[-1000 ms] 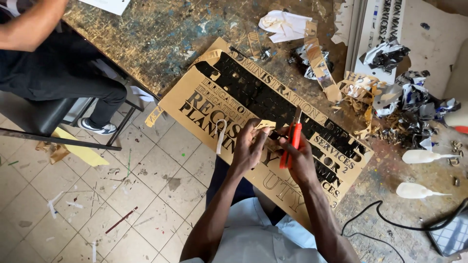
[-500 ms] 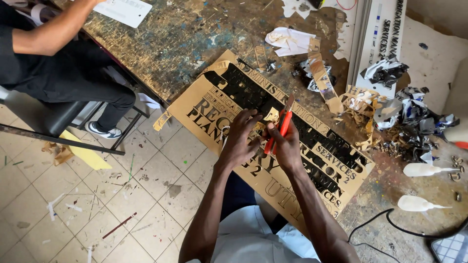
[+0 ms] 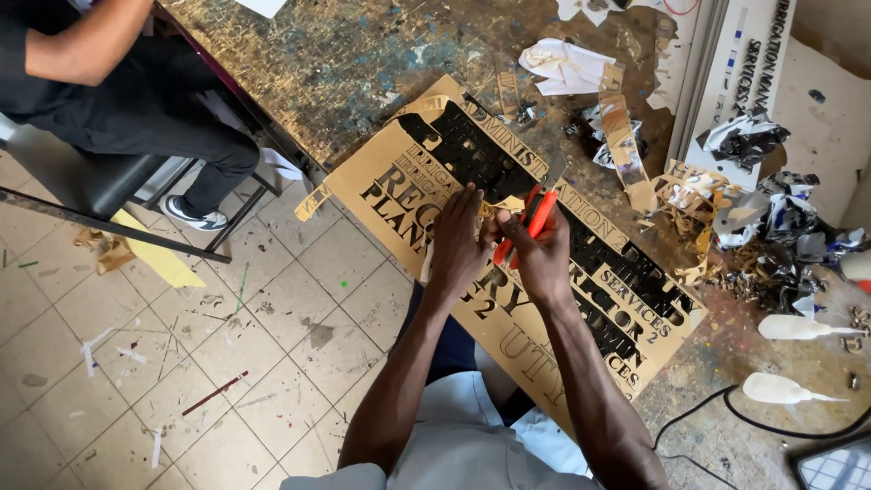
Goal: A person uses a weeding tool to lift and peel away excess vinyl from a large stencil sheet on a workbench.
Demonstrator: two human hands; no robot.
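A gold sign sheet [image 3: 390, 172] with black cut-out lettering lies across the corner of a worn workbench and overhangs its edge. My right hand [image 3: 540, 259] grips a red-handled utility knife [image 3: 535, 218], its blade end pointing up over the black lettering. My left hand [image 3: 456, 245] presses on the sheet just left of the knife, fingers pinching a small gold strip [image 3: 508, 205] of peeled film.
Another person in black [image 3: 136, 91] sits on a chair at the upper left. Crumpled gold and black film scraps [image 3: 726, 209] pile at the right. Two white squeeze bottles [image 3: 789, 328] lie near the bench's right edge, with a black cable [image 3: 726, 408]. Tiled floor below holds litter.
The view has shifted, sliding the sheet left in frame. Both hands have moved up the sheet toward the large black lettering, the knife still in my right hand.
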